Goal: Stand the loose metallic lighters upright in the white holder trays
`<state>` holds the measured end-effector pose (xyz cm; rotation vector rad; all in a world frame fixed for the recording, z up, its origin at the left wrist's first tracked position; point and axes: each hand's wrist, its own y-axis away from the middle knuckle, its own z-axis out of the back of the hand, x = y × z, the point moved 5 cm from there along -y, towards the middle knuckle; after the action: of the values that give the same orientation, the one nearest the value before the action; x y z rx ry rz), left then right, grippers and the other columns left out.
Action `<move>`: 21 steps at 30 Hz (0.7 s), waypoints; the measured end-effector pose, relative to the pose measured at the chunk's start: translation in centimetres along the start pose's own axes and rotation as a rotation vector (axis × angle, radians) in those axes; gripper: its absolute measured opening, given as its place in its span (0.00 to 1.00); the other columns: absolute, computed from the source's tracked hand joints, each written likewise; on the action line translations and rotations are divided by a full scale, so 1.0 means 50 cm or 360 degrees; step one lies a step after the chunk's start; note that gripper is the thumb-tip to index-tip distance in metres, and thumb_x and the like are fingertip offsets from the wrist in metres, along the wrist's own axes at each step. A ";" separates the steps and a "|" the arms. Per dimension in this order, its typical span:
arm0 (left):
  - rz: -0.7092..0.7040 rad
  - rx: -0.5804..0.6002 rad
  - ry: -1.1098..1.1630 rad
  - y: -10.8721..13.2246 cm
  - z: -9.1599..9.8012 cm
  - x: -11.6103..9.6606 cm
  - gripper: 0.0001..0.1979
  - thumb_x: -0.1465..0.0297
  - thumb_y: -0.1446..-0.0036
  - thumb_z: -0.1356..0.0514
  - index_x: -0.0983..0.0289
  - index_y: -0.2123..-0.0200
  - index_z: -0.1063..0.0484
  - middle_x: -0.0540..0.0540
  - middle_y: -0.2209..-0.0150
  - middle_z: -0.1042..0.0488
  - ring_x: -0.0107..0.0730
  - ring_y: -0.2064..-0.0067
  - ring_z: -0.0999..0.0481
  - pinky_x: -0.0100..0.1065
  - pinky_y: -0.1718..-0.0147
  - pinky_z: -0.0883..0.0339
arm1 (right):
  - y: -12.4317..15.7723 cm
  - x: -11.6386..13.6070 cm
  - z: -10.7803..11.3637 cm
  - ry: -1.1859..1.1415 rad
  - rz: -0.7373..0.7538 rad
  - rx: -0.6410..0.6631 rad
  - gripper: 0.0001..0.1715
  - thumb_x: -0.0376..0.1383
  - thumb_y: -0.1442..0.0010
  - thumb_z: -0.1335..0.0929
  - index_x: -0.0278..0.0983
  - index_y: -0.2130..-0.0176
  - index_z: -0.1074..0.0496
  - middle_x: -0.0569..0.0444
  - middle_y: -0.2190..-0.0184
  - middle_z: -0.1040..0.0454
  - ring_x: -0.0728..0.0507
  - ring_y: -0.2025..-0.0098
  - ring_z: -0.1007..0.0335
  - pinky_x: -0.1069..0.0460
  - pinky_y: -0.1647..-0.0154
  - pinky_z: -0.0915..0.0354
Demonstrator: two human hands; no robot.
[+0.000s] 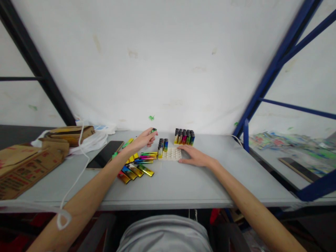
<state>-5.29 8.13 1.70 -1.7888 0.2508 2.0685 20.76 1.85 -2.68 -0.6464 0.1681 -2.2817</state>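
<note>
White, rectangular pocketed tray [173, 154] meets my R hand [194, 156], fingers apart at its right edge, prob. steadying it; L hand [145, 139] clamps a small green, black-topped lighter [153, 130].

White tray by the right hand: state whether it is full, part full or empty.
Part full: lighters stand upright in the left part of the white tray; the rest, toward the right hand, is bare.

Left grip [144, 138] around a lighter [153, 130], right grip [194, 156] touching a white tray [172, 154], shiny lighters [145, 170] lying loose, grey table [183, 185]
</note>
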 end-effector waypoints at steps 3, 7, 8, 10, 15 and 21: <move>0.0132 -0.0030 -0.0066 0.002 -0.005 0.010 0.23 0.45 0.41 0.41 0.59 0.69 0.38 0.42 0.80 0.48 0.21 0.82 0.49 0.27 0.82 0.58 | 0.000 -0.001 -0.001 0.0006 -0.0004 0.0015 0.38 0.50 0.35 0.28 0.36 0.35 0.36 0.38 0.36 0.31 0.32 0.35 0.33 0.33 0.32 0.38; 0.0212 -0.0128 -0.0055 0.006 -0.010 0.004 0.27 0.43 0.40 0.47 0.59 0.75 0.44 0.42 0.81 0.53 0.21 0.83 0.55 0.28 0.82 0.63 | 0.000 -0.001 0.000 -0.0013 -0.0015 0.0021 0.38 0.49 0.36 0.27 0.36 0.35 0.36 0.37 0.36 0.31 0.32 0.35 0.33 0.34 0.32 0.38; 0.0218 -0.0132 -0.0016 0.006 -0.012 0.001 0.26 0.44 0.39 0.49 0.59 0.76 0.45 0.42 0.81 0.54 0.21 0.83 0.56 0.28 0.82 0.64 | 0.001 0.000 0.001 -0.0016 -0.0011 0.0020 0.37 0.49 0.36 0.27 0.36 0.35 0.35 0.37 0.36 0.31 0.32 0.35 0.33 0.34 0.32 0.38; 0.0217 -0.0153 0.0052 0.007 -0.016 -0.004 0.24 0.49 0.38 0.51 0.59 0.78 0.46 0.42 0.82 0.55 0.21 0.83 0.58 0.28 0.82 0.64 | 0.001 0.001 0.001 -0.0011 0.0000 0.0026 0.37 0.49 0.36 0.27 0.37 0.35 0.35 0.38 0.36 0.31 0.33 0.35 0.33 0.33 0.32 0.38; 0.0212 -0.0203 0.0087 0.008 -0.019 -0.006 0.19 0.58 0.39 0.53 0.59 0.80 0.48 0.43 0.83 0.56 0.22 0.83 0.60 0.28 0.84 0.64 | 0.000 0.001 0.001 0.0008 0.0015 0.0031 0.35 0.49 0.35 0.28 0.37 0.36 0.34 0.39 0.37 0.30 0.32 0.35 0.33 0.34 0.32 0.38; 0.0059 -0.0272 -0.0058 0.008 -0.024 -0.012 0.20 0.59 0.39 0.52 0.60 0.81 0.46 0.44 0.85 0.53 0.22 0.84 0.57 0.27 0.84 0.62 | 0.000 -0.003 -0.002 -0.0001 0.0034 0.0008 0.34 0.49 0.35 0.27 0.38 0.37 0.34 0.40 0.38 0.30 0.33 0.36 0.32 0.34 0.33 0.37</move>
<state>-4.31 7.18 2.04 -1.8543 0.0999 2.2050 20.78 1.95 -2.82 -0.6394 0.1680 -2.2610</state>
